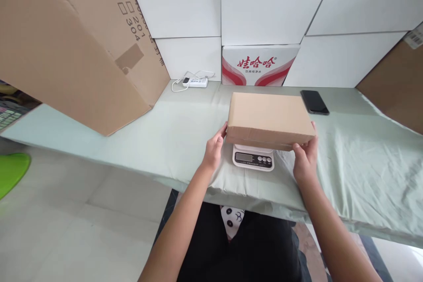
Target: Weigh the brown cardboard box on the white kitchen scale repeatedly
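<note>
A flat brown cardboard box (269, 114) is gripped at its two ends between my hands. My left hand (214, 147) presses on the left end, its fingers partly behind the edge. My right hand (306, 156) grips the near right corner, the thumb on the front face. Under the box is a white digital kitchen scale (254, 158), with its display and buttons showing at the front. The weighing plate is mostly hidden, so I cannot tell whether the box rests on it or is held just above.
A black phone (314, 102) lies behind the box to the right. At the back sit a white power strip with a cable (195, 82) and a white carton with red print (259, 66). Large cardboard cartons flank the cloth-covered table (178, 141), one at left (99, 53).
</note>
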Available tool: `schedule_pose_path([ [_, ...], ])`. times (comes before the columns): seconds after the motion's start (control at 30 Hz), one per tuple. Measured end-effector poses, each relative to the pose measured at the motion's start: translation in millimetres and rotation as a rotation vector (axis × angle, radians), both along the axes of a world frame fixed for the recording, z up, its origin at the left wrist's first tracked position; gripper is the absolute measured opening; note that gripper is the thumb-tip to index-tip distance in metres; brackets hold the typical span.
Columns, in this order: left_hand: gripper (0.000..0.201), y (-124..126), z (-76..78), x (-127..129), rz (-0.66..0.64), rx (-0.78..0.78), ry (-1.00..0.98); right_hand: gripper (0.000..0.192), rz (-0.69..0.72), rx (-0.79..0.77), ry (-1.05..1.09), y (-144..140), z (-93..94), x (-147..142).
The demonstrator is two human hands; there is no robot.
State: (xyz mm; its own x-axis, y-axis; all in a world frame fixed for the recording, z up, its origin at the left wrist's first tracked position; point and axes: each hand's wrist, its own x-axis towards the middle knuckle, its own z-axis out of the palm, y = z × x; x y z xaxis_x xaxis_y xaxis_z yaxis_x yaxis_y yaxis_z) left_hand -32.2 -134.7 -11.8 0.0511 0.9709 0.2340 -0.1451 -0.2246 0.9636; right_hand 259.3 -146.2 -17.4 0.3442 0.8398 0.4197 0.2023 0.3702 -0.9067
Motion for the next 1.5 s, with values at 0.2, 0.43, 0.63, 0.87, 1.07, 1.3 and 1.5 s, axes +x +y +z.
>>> schedule_pose_path([
  [0.2,0.079,1.6,-2.8,-1.0,-0.001,0.011,0.011,0.091,-0.011,-0.001,-0.004,0.7,0.0,0.3],
  [0.43,0.082,1.8,-5.1,-0.1,0.007,0.001,0.009,0.095,-0.019,-0.019,0.005,-1.1,-0.8,-1.0],
  [0.63,0.08,19.4,8.8,-0.1,-0.026,0.053,0.036,0.084,-0.001,0.035,-0.041,8.4,13.8,4.3],
  [0.87,0.081,101.1,26.3,4.6,-0.013,0.12,0.091,0.086,0.042,0.166,-0.07,90.2,37.2,6.2],
  [1.07,0.078,132.0,-2.2,11.0,0.005,0.057,0.063,0.096,0.06,0.084,-0.043,135.1,9.3,2.9],
  [1.3,0.073,132.0,-8.1,14.1,0.028,0.001,0.075,0.09,0.08,0.084,-0.009,141.7,-10.3,8.5],
  [1.5,0.072,134.8,-10.4,15.9,0.044,-0.056,0.071,0.085,0.103,0.058,-0.03,145.7,-17.1,9.4],
])
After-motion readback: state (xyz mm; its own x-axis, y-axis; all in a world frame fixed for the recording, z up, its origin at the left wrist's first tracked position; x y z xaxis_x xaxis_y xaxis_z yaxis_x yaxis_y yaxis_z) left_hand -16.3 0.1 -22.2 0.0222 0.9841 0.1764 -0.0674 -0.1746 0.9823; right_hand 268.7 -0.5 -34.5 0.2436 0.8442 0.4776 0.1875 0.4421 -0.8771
